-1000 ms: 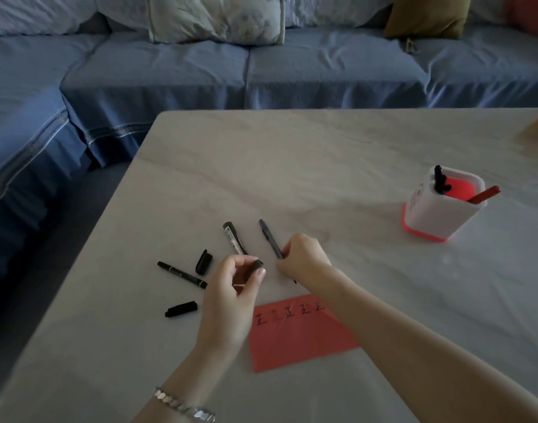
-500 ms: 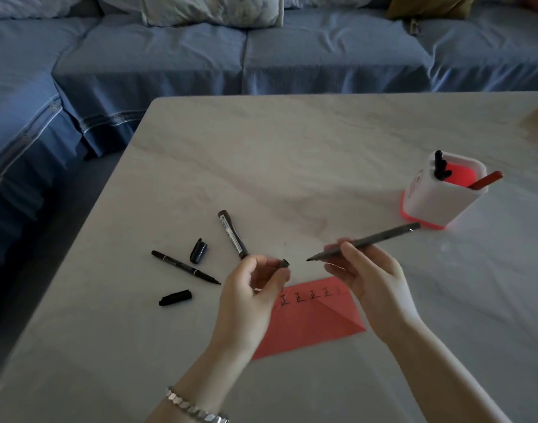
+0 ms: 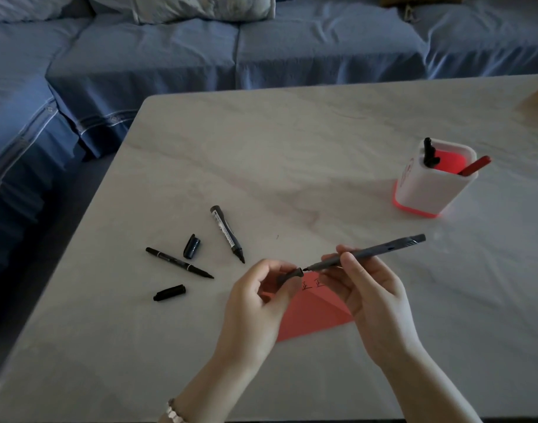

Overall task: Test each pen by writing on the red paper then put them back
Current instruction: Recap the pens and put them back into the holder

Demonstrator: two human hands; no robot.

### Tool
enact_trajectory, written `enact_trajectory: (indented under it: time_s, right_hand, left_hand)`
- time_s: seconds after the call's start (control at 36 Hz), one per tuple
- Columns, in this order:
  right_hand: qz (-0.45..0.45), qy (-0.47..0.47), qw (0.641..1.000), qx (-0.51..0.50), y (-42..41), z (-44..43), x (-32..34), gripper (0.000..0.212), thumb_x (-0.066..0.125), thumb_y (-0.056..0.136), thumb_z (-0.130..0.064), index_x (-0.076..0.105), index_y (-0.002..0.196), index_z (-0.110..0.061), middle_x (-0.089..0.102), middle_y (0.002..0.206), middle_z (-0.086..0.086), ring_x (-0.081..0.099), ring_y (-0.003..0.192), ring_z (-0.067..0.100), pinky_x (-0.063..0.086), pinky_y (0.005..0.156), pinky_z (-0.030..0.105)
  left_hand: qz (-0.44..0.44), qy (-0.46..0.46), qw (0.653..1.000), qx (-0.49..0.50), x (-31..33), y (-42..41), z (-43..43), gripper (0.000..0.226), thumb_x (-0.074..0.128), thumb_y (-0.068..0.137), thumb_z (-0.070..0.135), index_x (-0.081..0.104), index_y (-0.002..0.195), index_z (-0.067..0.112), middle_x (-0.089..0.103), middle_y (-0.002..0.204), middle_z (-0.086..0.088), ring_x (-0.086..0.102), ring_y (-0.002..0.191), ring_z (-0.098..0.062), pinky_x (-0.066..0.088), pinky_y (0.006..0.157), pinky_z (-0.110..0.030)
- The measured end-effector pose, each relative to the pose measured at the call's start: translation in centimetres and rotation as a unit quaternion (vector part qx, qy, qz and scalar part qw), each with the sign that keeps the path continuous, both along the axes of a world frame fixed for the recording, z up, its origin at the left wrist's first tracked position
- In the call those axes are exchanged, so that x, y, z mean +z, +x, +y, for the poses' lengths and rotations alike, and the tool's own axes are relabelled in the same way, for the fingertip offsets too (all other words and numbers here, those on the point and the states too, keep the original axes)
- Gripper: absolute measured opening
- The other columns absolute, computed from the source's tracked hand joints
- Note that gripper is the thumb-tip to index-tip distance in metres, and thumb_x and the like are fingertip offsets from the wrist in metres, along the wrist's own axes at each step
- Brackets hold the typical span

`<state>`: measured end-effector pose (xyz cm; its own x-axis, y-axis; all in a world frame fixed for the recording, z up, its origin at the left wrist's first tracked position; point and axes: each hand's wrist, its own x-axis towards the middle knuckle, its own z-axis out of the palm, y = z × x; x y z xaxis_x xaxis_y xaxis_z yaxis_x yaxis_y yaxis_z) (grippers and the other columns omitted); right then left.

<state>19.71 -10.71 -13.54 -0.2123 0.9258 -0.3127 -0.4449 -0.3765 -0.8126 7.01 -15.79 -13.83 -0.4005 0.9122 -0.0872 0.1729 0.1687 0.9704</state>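
The right hand [image 3: 371,294] pinches a grey pen [image 3: 368,251] near its tip, tail pointing to 2 o'clock. The tip is just short of the cap [image 3: 290,275] pinched in the left hand's [image 3: 255,300] curled fingers. Both hover over the marked red paper [image 3: 310,315]. At 10 o'clock lie a marker [image 3: 226,233], thin pen [image 3: 179,263], wide cap [image 3: 191,246] and slim cap [image 3: 169,293]. The holder [image 3: 423,190] stands at 2 o'clock, well apart.
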Motion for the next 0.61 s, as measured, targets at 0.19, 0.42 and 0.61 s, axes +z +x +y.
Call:
enact_trajectory:
  time_s: [0.19, 0.42, 0.61]
  right_hand:
    - [-0.009, 0.01, 1.0, 0.025, 0.3, -0.2, 0.0, 0.014, 0.052, 0.084, -0.007, 0.061, 0.092, -0.002, 0.071, 0.077, 0.011, 0.07, 0.072, 0.022, 0.058, 0.068, 0.025]
    - [-0.037, 0.034, 0.998, 0.046, 0.5, -0.6, 0.1, 0.024, 0.058, 0.071, -0.021, 0.064, 0.088, -0.005, 0.073, 0.076, 0.012, 0.071, 0.074, 0.024, 0.058, 0.069, 0.027]
    - [-0.07, 0.062, 0.992, 0.082, 1.0, -0.7, 0.2, 0.028, 0.071, 0.065, -0.031, 0.067, 0.081, -0.009, 0.074, 0.078, 0.014, 0.071, 0.076, 0.025, 0.057, 0.068, 0.023]
  left_hand:
    - [0.004, 0.007, 1.0, -0.014, 0.4, 0.3, 0.0, 0.02, 0.069, 0.079, 0.01, 0.065, 0.075, 0.03, 0.07, 0.075, 0.015, 0.063, 0.069, -0.001, 0.045, 0.064, -0.01]
    - [-0.015, -0.005, 0.999, -0.035, 0.4, 0.3, -0.2, 0.022, 0.069, 0.079, 0.01, 0.067, 0.073, 0.031, 0.071, 0.071, 0.011, 0.063, 0.067, -0.003, 0.046, 0.065, -0.012]
    - [0.038, -0.027, 0.993, -0.107, 1.2, 0.0, -0.6, 0.028, 0.064, 0.084, 0.014, 0.066, 0.079, 0.041, 0.063, 0.058, 0.022, 0.055, 0.057, 0.006, 0.04, 0.06, -0.006]
